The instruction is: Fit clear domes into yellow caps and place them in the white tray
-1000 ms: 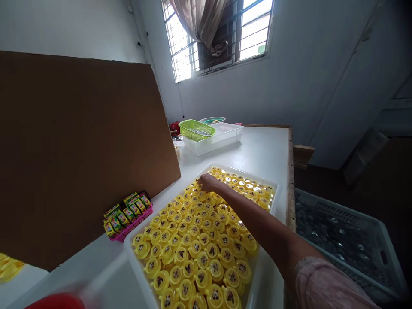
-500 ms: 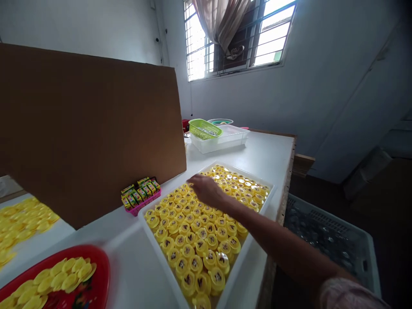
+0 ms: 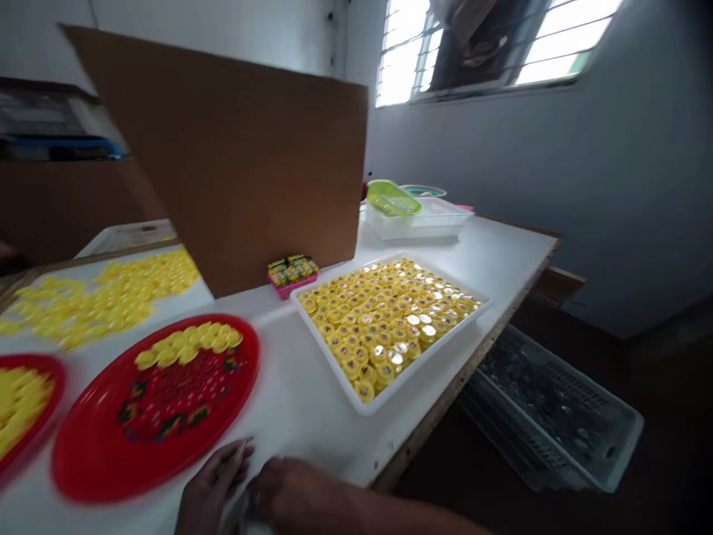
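Observation:
At the bottom of the view my left hand (image 3: pixel 215 487) and my right hand (image 3: pixel 295 494) lie close together at the near edge of the white table (image 3: pixel 312 401). Both are blurred, and a thin pale item may lie between them. Just beyond them is a round red tray (image 3: pixel 167 461) with a patterned centre and a short band of yellow caps. A white tray (image 3: pixel 326 360) packed with rows of yellow caps stands to the right, out of reach of neither hand's fingers touching it.
A second red tray (image 3: pixel 53 394) and loose yellow caps (image 3: pixel 105 301) lie to the left. An upright cardboard sheet (image 3: pixel 223 163) stands behind, with a pink basket of packets (image 3: pixel 292 276) at its foot. A green basket (image 3: pixel 393 198) sits on a clear tub (image 3: pixel 417 223). A grey crate (image 3: pixel 549 409) stands below the table's right edge.
My view has swung left and the red trays now show fully. The arm that reached over the caps in the white tray has withdrawn, and both hands now appear at the near table edge.

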`<state>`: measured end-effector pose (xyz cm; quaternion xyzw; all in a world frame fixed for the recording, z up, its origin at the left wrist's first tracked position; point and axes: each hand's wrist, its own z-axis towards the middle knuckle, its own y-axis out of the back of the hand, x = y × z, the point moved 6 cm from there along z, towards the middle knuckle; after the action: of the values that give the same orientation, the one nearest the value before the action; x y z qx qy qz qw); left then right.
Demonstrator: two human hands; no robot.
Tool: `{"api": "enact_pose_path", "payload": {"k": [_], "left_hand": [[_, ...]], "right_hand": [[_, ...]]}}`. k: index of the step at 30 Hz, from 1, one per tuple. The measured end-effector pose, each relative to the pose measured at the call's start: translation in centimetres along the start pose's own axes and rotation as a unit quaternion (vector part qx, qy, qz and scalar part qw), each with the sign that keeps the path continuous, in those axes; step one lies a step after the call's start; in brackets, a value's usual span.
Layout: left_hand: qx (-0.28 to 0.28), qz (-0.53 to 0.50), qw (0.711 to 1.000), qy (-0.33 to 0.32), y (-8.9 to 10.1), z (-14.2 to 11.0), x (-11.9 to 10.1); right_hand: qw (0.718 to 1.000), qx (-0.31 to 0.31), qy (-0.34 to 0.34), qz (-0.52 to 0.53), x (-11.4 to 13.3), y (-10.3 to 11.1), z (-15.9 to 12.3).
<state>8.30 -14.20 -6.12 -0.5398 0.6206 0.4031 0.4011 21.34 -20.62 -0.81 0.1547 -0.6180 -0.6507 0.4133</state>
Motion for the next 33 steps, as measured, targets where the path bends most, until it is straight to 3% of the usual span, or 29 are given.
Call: {"api": "enact_pose_path", "payload": {"k": [3,7,16,22,27,33], "left_hand": [[0.043,-0.009,0.998,-0.035,-0.3,-1.4,-0.6],[0.043,0.006,0.997,-0.058,-0.4,-1.7,-1.3],[0.051,0.108,0.985,-0.122,-0.6,-1.5,-0.2],[0.067,0.14,0.98,-0.128,-1.2,-2.5,-1.8],[0.089,0.058,0.988,-0.115,-2.2,-3.3,-3.3],[0.067,-0.04,0.995,-0.054,-2.5,-3.2,-2.4]], "right_hand": [[0.996,-0.034,-0.037,0.072,-0.4,0.4,-0.2],[0.976,-0.089,-0.115,0.159,-2.6,0.4,-0.3],[0.967,-0.106,-0.177,0.152,-3.7,-0.7,-0.4],[0.957,-0.135,-0.197,0.168,-3.8,-0.2,-0.4],[0.94,-0.215,-0.176,0.197,-3.7,0.6,-0.8],[0.93,-0.258,-0.171,0.198,-3.4,1.2,-1.0]]}}
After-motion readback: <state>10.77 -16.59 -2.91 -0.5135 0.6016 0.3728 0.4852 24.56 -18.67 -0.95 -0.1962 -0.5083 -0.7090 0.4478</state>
